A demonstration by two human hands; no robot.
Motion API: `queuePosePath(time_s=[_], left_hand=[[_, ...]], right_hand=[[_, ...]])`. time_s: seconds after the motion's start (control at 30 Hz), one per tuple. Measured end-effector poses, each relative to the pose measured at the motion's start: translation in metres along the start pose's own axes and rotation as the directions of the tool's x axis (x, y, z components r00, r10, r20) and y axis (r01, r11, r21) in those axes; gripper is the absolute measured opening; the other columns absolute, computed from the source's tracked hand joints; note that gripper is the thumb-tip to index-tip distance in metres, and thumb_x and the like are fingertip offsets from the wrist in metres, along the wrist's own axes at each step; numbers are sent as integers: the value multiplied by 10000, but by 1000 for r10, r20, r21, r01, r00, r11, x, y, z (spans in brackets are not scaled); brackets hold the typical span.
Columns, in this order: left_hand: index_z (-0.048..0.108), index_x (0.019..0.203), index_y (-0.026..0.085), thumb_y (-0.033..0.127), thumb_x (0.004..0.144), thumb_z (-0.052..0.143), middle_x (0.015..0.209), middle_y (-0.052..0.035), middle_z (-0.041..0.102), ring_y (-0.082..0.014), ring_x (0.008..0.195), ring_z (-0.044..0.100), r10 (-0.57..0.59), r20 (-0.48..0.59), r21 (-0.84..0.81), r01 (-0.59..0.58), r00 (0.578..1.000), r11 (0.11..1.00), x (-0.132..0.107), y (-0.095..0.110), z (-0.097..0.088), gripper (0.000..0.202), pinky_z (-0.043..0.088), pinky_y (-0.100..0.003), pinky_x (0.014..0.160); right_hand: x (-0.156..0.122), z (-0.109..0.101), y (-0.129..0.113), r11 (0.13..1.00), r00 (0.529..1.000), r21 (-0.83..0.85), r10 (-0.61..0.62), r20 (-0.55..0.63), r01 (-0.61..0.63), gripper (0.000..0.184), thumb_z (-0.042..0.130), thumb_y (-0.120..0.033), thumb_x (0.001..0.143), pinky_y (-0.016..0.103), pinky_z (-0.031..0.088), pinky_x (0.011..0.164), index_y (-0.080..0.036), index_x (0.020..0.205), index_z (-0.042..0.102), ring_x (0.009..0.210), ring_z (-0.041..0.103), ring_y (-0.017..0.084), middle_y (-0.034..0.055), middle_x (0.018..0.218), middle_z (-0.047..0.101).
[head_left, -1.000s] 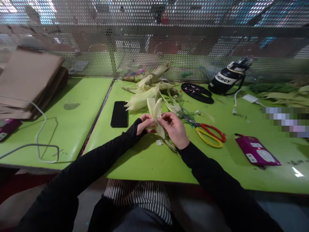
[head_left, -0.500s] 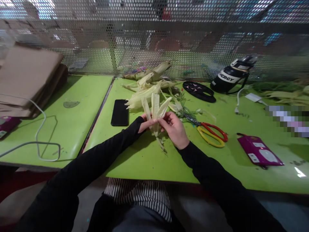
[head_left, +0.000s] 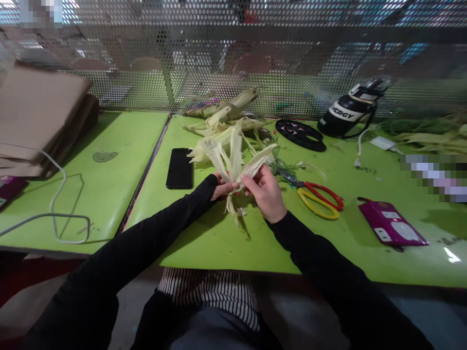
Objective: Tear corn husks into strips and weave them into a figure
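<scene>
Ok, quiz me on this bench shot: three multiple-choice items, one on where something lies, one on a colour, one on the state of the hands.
1. Where does the black phone lie relative to the hands?
A. To their left on the green table
B. Under the scissors
C. On the cardboard stack

2. What colours are the handles of the scissors?
A. Blue and white
B. Red and yellow
C. Both black

3. What are the left hand and right hand doing?
A. Resting flat on the table
B. Gripping the scissors
C. Both gripping one fanned bunch of corn husk strips

Answers:
1. A, the phone lies flat just left of the left hand.
2. B, one loop is red, the other yellow.
3. C, both hands pinch the bunch at its base, strips spreading upward.
</scene>
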State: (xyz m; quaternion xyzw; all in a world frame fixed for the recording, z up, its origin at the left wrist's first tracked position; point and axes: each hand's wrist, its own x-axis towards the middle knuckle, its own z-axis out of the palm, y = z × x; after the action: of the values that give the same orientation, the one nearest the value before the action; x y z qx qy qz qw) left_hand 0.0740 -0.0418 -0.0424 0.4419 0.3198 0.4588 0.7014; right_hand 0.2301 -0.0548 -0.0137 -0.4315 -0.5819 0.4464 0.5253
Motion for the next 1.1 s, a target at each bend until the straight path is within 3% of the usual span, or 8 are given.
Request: queuePosePath(time_s=[0.13,0.3,0.47,0.63,0.77,0.93,1.1], left_hand=[[642,945,163,308,688,816,822,-41,706,-169,703,656,-32,-10,16,32,999,999,-3,2,0,342,541,-275,594],[671,978,129,341,800,717,834,-74,712,-182,730,669,-122,52,-51,125,991,991,-4,3,4,281,559,-289,598],[645,935,126,211,796,721,766,-34,693,-123,645,658,-206,-49,-206,192,977,959,-7,9,12,180,566,-236,579],[598,822,144,140,748,745,767,-14,689,-141,706,699,-128,-50,-293,108,991,950,-12,13,15,165,584,-234,621],[659,922,125,147,745,736,813,-54,729,-149,723,702,-129,20,-274,130,991,953,-8,7,10,194,589,-251,676],[652,1023,144,170,748,733,846,-46,733,-141,703,699,-154,79,-290,170,985,942,-6,3,7,287,585,-251,658],[613,1108,167,185,811,677,859,-58,736,-152,657,699,-191,12,-243,188,981,952,-12,9,12,305,580,-264,599]], right_hand=[[-1,-1,1,998,999,-58,29,18,-28,276,746,-427,773,258,411,465,-216,849,586,527,485,105,-20,699,607],[-1,-2,-1,995,999,-94,32,32,-29,264,701,-448,808,253,378,446,-202,824,607,478,465,95,-38,620,578],[-1,-3,-1,990,998,-128,61,12,-59,294,698,-461,808,264,384,450,-195,752,588,468,470,103,-34,580,559],[-4,-1,-5,997,998,-45,59,20,-58,266,678,-452,825,273,464,519,-210,917,621,598,560,127,4,805,643],[-5,-1,-8,998,999,-60,-2,40,5,215,656,-418,847,292,505,635,-216,914,627,725,599,150,21,882,673],[-1,-4,-2,993,999,-116,31,-21,-33,288,670,-473,828,268,414,499,-194,796,602,544,495,118,-19,644,581],[-1,-4,1,988,998,-146,52,-21,-55,318,662,-491,833,257,387,455,-193,755,582,492,475,106,-31,591,559]])
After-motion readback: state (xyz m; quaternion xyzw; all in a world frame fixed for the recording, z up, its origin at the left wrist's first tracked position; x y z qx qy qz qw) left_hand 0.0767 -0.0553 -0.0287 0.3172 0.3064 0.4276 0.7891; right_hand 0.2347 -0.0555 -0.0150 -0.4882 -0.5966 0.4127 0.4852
